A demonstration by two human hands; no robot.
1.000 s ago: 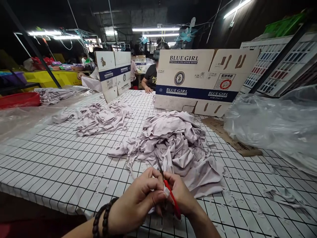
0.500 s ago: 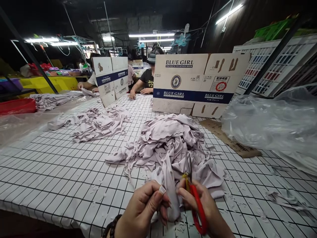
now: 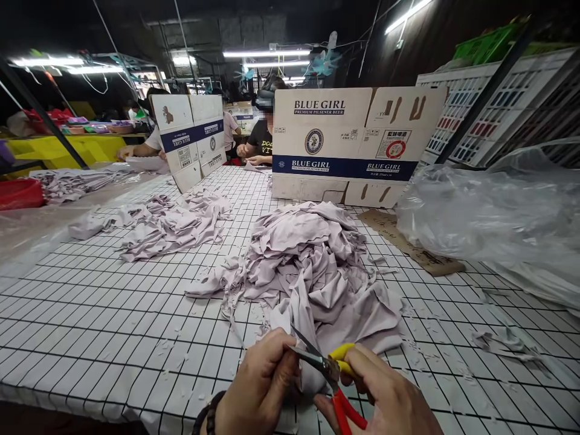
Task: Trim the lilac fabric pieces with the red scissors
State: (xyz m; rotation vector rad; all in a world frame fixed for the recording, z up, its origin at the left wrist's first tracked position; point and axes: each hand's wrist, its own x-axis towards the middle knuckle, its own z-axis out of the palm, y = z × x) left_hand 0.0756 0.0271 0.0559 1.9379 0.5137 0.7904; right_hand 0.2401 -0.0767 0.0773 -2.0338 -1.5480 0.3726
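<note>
Both my hands are busy at the near edge of the table (image 3: pixel 113 326). My left hand (image 3: pixel 265 380), with a dark beaded bracelet (image 3: pixel 211 415) at the wrist, has thumb and finger pressed together, pinching the end of a pale mauve cloth (image 3: pixel 296 311). That cloth runs up onto the big heap (image 3: pixel 324 266) just ahead of me. My right hand (image 3: pixel 385 389) is curled around the scissors (image 3: pixel 331 368), red at the handles and yellow near the pivot. Their blades are parted and point left, tips right by my left fingertips; I cannot tell whether they touch the cloth.

A smaller pile (image 3: pixel 176 226) lies farther off to the left. Tiny scraps (image 3: pixel 421 350) dot the checked cover. Behind the heap stands a large carton (image 3: pixel 353 142), with brown paper (image 3: pixel 414 248) and a clear plastic bag (image 3: pixel 471 211) to the right. Across the table sits a person in a black shirt (image 3: pixel 263 140).
</note>
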